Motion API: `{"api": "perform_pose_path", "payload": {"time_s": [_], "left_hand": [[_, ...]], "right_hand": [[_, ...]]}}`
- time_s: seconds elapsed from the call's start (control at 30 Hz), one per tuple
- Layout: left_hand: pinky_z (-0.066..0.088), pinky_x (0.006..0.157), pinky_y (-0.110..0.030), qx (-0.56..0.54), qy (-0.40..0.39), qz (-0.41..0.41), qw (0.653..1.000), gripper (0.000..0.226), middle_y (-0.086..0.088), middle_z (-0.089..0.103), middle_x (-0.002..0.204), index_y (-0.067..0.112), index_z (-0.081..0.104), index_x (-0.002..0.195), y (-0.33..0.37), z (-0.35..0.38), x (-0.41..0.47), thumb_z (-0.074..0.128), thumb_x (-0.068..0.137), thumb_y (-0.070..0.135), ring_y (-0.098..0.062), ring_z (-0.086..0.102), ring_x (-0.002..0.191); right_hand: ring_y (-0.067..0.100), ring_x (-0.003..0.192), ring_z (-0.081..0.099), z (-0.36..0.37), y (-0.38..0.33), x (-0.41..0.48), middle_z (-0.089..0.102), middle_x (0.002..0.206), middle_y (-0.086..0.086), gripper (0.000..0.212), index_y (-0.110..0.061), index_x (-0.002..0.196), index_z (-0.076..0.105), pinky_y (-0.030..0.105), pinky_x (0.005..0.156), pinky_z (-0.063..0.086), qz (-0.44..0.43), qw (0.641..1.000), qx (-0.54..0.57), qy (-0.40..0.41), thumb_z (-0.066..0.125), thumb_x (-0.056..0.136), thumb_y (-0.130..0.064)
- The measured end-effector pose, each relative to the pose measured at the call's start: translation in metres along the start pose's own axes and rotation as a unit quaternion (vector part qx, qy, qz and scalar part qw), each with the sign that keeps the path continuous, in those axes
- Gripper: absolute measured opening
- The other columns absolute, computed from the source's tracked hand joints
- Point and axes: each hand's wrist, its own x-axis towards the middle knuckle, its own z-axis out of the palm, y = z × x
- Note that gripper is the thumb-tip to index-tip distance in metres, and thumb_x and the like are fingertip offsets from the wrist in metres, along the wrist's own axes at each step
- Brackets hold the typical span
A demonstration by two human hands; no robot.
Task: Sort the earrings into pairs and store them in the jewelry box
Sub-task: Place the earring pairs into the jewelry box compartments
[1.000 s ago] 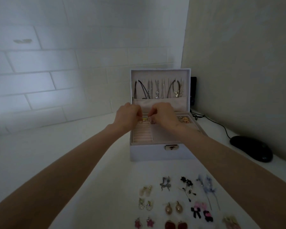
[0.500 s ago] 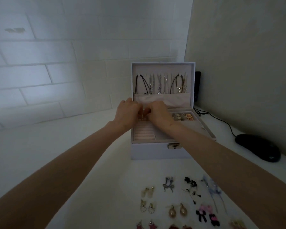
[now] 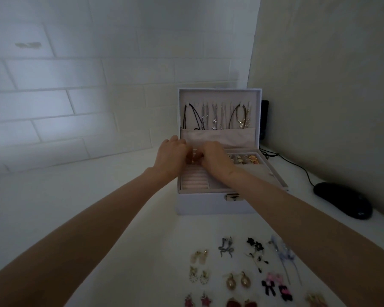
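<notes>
A white desk runs back to a white brick wall and meets a plain beige wall on the right, forming a corner. The jewelry box sits near that corner, front edge square to the person, its lid upright with necklaces hanging inside. To the box's left, white desk surface stretches wide. To its right, the gap is tight: a black mouse lies near the beige wall, and its cable trails back toward a dark device behind the lid.

Both forearms reach over the box's front edge. The left hand and right hand meet over the back left of the tray, each grip narrow, fingers curled in on a small gold earring between them. Ring rolls lie just in front of them, and stored earrings fill a back right compartment.

Sorted earring pairs lie in rows on the desk in front of the box, well apart from it. The metal latch is too blurred to read.
</notes>
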Motion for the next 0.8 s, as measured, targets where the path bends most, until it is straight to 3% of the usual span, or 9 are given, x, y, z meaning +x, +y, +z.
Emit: {"api": "perform_pose_path", "payload": {"time_s": [0.17, 0.3, 0.4, 0.5, 0.63, 0.8], "left_hand": [[0.030, 0.076, -0.029, -0.005, -0.006, 0.011, 1.000, 0.022, -0.003, 0.063, 0.107, 0.020, 0.065, 0.108, 0.000, -0.009, -0.011, 0.049, 0.092, 0.019, -0.024, 0.047, 0.103], [0.033, 0.073, -0.031, -0.073, 0.114, -0.009, 0.991, 0.017, -0.006, 0.066, 0.100, 0.012, 0.065, 0.103, 0.003, -0.035, -0.033, 0.055, 0.089, 0.013, -0.026, 0.051, 0.094], [0.035, 0.069, -0.029, -0.127, 0.155, 0.008, 0.980, 0.011, 0.003, 0.065, 0.090, 0.014, 0.062, 0.098, 0.016, -0.059, -0.066, 0.058, 0.088, 0.018, -0.016, 0.046, 0.081], [0.030, 0.065, -0.025, -0.162, 0.051, 0.006, 0.985, 0.009, 0.014, 0.056, 0.082, 0.022, 0.059, 0.091, 0.030, -0.069, -0.102, 0.059, 0.088, 0.030, -0.010, 0.043, 0.077], [0.031, 0.060, -0.013, -0.185, -0.131, 0.006, 0.974, 0.014, 0.018, 0.054, 0.079, 0.028, 0.057, 0.085, 0.037, -0.059, -0.131, 0.064, 0.082, 0.039, -0.004, 0.044, 0.076], [0.033, 0.061, -0.011, -0.200, -0.228, 0.005, 0.953, 0.018, 0.013, 0.054, 0.086, 0.022, 0.061, 0.092, 0.043, -0.048, -0.146, 0.067, 0.081, 0.035, -0.003, 0.044, 0.076]], "right_hand": [[0.028, 0.087, 0.064, -0.009, -0.004, -0.012, 0.071, 0.091, 0.015, 0.023, -0.004, 0.097, 0.073, 0.034, 0.081, 0.048, -0.016, 1.000, -0.013, -0.018, 0.054, 0.086, -0.005], [0.027, 0.087, 0.061, -0.034, -0.009, -0.034, 0.067, 0.093, 0.016, 0.028, -0.007, 0.104, 0.071, 0.039, 0.085, 0.049, -0.003, 0.994, 0.069, 0.083, 0.052, 0.086, 0.003], [0.011, 0.080, 0.059, -0.052, -0.021, -0.062, 0.068, 0.090, 0.006, 0.019, -0.011, 0.099, 0.073, 0.026, 0.081, 0.048, 0.005, 0.995, 0.090, 0.044, 0.061, 0.085, -0.006], [-0.003, 0.062, 0.050, -0.061, -0.038, -0.096, 0.061, 0.075, -0.010, 0.012, -0.017, 0.092, 0.074, 0.014, 0.064, 0.040, -0.005, 0.995, 0.079, -0.060, 0.068, 0.082, -0.014], [-0.004, 0.064, 0.051, -0.052, -0.047, -0.131, 0.068, 0.082, -0.012, 0.010, -0.022, 0.086, 0.075, 0.010, 0.063, 0.037, -0.024, 0.980, 0.050, -0.191, 0.074, 0.076, -0.023], [-0.001, 0.069, 0.052, -0.036, -0.052, -0.151, 0.070, 0.094, -0.008, 0.018, -0.021, 0.091, 0.074, 0.007, 0.061, 0.037, -0.037, 0.973, 0.022, -0.225, 0.073, 0.076, -0.031]]}}
